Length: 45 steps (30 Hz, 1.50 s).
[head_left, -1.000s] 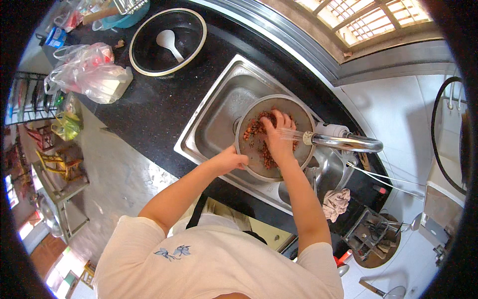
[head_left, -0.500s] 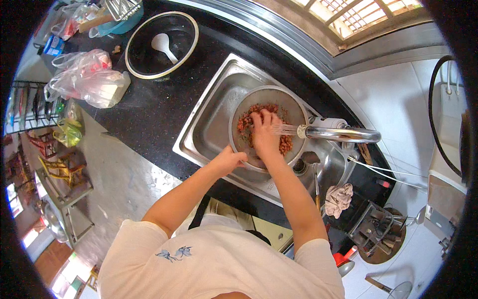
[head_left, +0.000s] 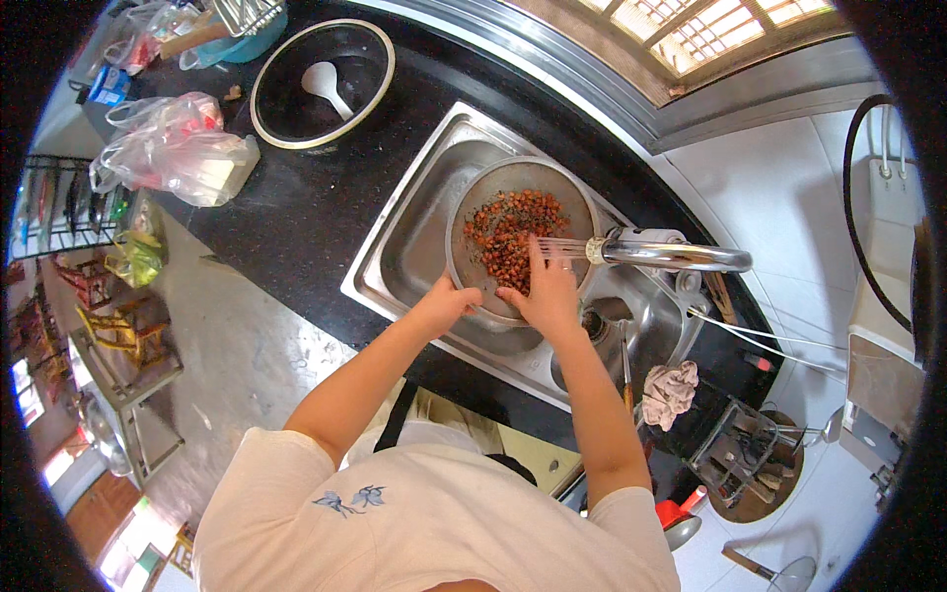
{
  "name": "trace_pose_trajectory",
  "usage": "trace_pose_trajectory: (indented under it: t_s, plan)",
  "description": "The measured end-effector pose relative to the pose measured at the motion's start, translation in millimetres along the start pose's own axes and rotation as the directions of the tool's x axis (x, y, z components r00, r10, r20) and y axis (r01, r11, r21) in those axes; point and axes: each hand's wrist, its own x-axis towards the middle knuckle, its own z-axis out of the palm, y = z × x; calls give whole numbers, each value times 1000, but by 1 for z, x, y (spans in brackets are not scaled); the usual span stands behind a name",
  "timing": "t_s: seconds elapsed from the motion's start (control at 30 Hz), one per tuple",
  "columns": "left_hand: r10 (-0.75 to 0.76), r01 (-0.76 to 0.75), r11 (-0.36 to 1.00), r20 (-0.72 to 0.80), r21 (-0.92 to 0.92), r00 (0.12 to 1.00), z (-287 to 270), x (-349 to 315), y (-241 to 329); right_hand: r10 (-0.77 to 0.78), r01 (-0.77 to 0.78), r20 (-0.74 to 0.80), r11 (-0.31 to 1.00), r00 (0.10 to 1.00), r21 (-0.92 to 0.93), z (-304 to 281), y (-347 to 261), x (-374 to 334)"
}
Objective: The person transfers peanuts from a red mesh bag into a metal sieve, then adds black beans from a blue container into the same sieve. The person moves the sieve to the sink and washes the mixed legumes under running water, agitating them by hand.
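Note:
A wide round grey bowl [head_left: 575, 203] rests over the sink [head_left: 418, 234], holding a heap of small reddish-brown pieces [head_left: 508, 229] mixed with dark bits. My left hand [head_left: 449, 304] grips its near-left rim, thumb inside. My right hand [head_left: 548, 294] is at the near-right part of the bowl, fingers spread, at the edge of the heap and holding nothing visible. Water from the chrome faucet [head_left: 681, 259] sprays leftward over its fingertips.
On the black counter at upper left are a dark round pan or lid [head_left: 276, 107] with a white ladle [head_left: 324, 87], and plastic bags [head_left: 173, 158]. Right of the sink lie a crumpled cloth [head_left: 671, 393] and a stove burner [head_left: 740, 459]. A window [head_left: 681, 30] is above.
My right hand has drawn back from the middle of the heap toward the near-right side, uncovering the pieces. The bowl has shifted slightly left and away; my left hand still holds its rim.

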Motion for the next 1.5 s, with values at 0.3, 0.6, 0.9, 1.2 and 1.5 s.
trace_pose_trajectory:
  t_s: [0.3,0.6,0.9,1.2,1.5]
  plan:
    - [-103,110,989,77,-95,992,19,-25,11,-269,232,-286,960,920,-156,10,-7,39]
    - [-67,70,992,36,-103,997,25,-33,21,-109,120,-167,991,980,54,29,-21,10]
    - [-7,8,991,12,-132,1000,15,-19,-1,-72,26,-258,984,963,-175,17,8,34]
    - [-23,23,1000,78,-1,997,16,-38,21,26,108,-520,968,854,227,16,1,49]
    - [-14,12,994,-13,-111,1000,8,-22,16,-307,341,-249,934,918,107,2,-6,20]
